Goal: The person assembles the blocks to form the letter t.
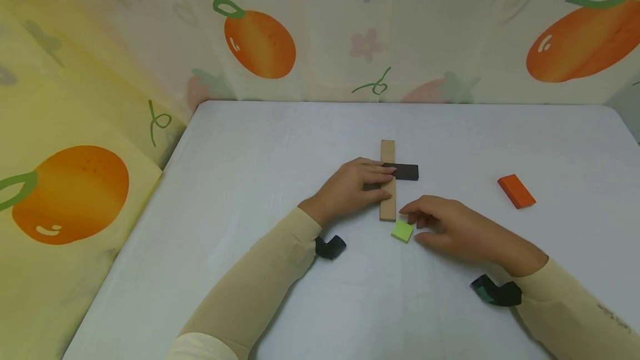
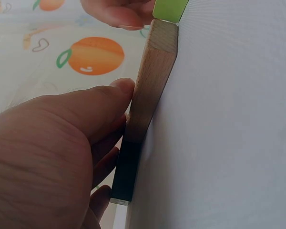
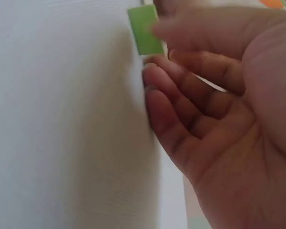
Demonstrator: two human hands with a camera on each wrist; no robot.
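My left hand [image 1: 357,185] rests at a cross-like layout of flat blocks, fingers stretched out. Its fingertips lie on a dark block [image 1: 407,172], and its thumb touches a plain wooden block [image 1: 387,210] that points toward me. Beyond the dark block, another plain wooden piece [image 1: 387,150] continues the line. Beside the near end of the line is a small lime-green block [image 1: 402,231], turned at an angle on the table. Around its right side comes my right hand [image 1: 450,226], thumb and forefinger apart, the other fingers loosely bent. In the right wrist view the thumb overlaps the green block [image 3: 145,31].
An orange block [image 1: 517,191] lies alone to the right on the white table [image 1: 225,182]. Dark wrist straps [image 1: 330,247] show at both sleeves. Fruit-patterned cloth [image 1: 320,43] hangs behind the table's far edge and along the left side.
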